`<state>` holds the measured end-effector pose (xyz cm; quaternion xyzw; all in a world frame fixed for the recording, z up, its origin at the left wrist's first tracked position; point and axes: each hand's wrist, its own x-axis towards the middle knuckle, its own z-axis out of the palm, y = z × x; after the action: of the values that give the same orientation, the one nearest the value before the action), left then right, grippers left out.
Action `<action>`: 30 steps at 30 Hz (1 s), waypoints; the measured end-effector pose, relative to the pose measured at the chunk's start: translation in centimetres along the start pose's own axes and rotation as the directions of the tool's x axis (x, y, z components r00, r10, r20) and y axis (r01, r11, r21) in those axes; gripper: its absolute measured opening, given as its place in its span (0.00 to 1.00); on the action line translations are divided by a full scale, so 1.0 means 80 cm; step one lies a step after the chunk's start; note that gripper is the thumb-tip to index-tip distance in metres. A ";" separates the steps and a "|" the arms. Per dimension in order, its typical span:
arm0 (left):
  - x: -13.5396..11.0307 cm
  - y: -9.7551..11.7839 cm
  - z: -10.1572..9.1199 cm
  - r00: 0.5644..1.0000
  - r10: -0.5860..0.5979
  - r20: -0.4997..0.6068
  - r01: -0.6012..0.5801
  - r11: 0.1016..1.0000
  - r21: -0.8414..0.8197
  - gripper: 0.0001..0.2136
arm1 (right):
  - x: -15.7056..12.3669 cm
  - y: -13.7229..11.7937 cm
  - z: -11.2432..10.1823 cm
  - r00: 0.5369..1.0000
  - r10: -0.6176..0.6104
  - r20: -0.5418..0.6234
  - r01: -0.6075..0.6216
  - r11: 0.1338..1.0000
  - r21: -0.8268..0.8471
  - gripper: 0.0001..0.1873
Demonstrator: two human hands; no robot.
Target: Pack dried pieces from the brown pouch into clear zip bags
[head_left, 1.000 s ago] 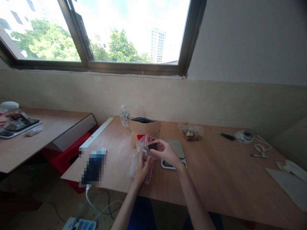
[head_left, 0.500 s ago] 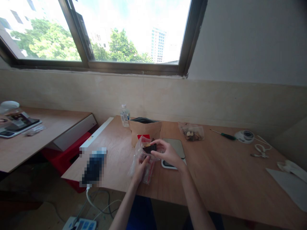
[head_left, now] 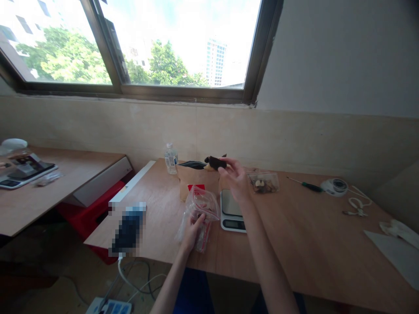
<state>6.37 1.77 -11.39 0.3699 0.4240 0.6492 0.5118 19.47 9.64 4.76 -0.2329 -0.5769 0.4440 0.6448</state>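
Your right hand (head_left: 236,179) is pinching dark snack piece (head_left: 216,162) above brown paper bag (head_left: 197,182); left hand (head_left: 192,229) is gripping clear zip bag (head_left: 204,203). Pinch gently, steady bag.

My right hand (head_left: 236,179) pinches a dark snack piece (head_left: 216,162) above the brown paper bag (head_left: 196,179), while my left hand (head_left: 193,226) grips the clear zip bag (head_left: 202,206) beside the scale (head_left: 231,211).

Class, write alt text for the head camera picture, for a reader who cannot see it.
A person's right hand holds a dark piece near the mouth of an open brown paper bag, while the left hand grips a clear zip bag on a wooden table. A kitchen scale sits beside the bags.
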 end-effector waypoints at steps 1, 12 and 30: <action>0.000 -0.001 -0.001 1.000 0.003 0.011 -0.003 1.000 0.000 0.15 | 0.013 -0.003 0.006 0.999 -0.036 -0.003 0.036 0.999 -0.020 0.16; 0.002 0.004 0.001 0.999 0.030 0.042 -0.030 1.000 -0.004 0.13 | 0.047 0.026 0.046 0.908 -0.227 0.351 0.396 0.736 -0.548 0.13; 0.000 0.004 0.000 0.999 0.010 0.047 -0.009 1.000 -0.016 0.13 | 0.042 0.036 0.043 0.861 -0.233 0.453 0.476 0.682 -0.555 0.32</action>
<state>6.28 1.73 -11.07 0.3828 0.4049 0.6463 0.5214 15.10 13.17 5.05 -0.2417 -0.8323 0.1135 0.4858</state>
